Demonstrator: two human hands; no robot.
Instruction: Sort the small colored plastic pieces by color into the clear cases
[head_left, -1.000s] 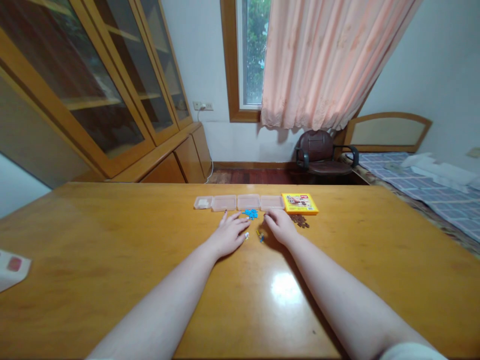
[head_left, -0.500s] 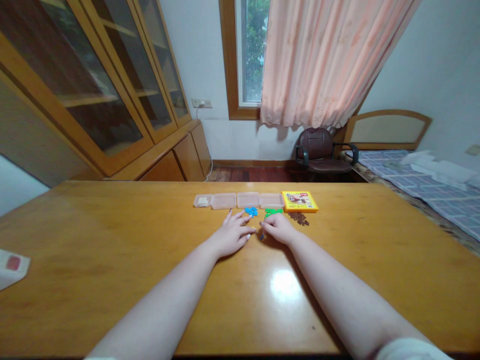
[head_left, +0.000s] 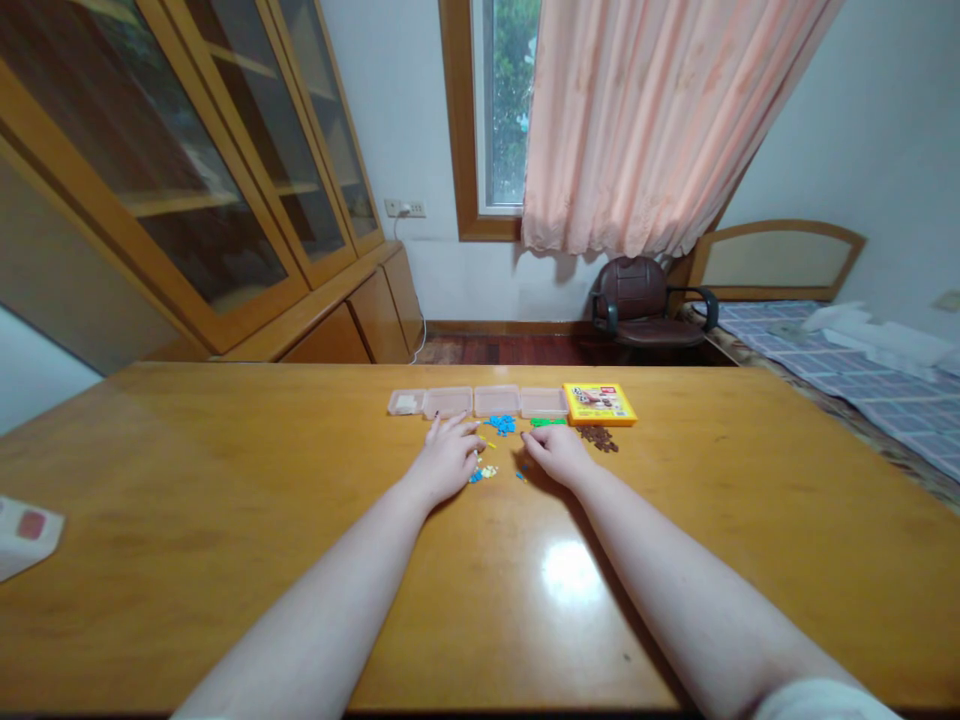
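My left hand (head_left: 448,455) lies on the wooden table (head_left: 225,500), fingers spread flat just in front of a row of clear plastic boxes (head_left: 480,402). A few small mixed pieces (head_left: 484,471) lie beside its thumb. My right hand (head_left: 556,452) rests to the right with its fingers curled down on the table; what is under them is hidden. Between the hands and the boxes lie a blue heap (head_left: 502,424), a green heap (head_left: 547,422) and a brown heap (head_left: 599,437) of tiny pieces.
A yellow box (head_left: 599,403) sits at the right end of the clear boxes. A white card (head_left: 26,535) lies at the table's left edge. Behind are a glass-door cabinet (head_left: 187,170), a brown chair (head_left: 637,305), a bed (head_left: 862,370) and a curtained window.
My left hand has slid left and forward toward the boxes, uncovering small mixed pieces beside it. My right hand drew back earlier, uncovering the green heap, and has barely moved since.
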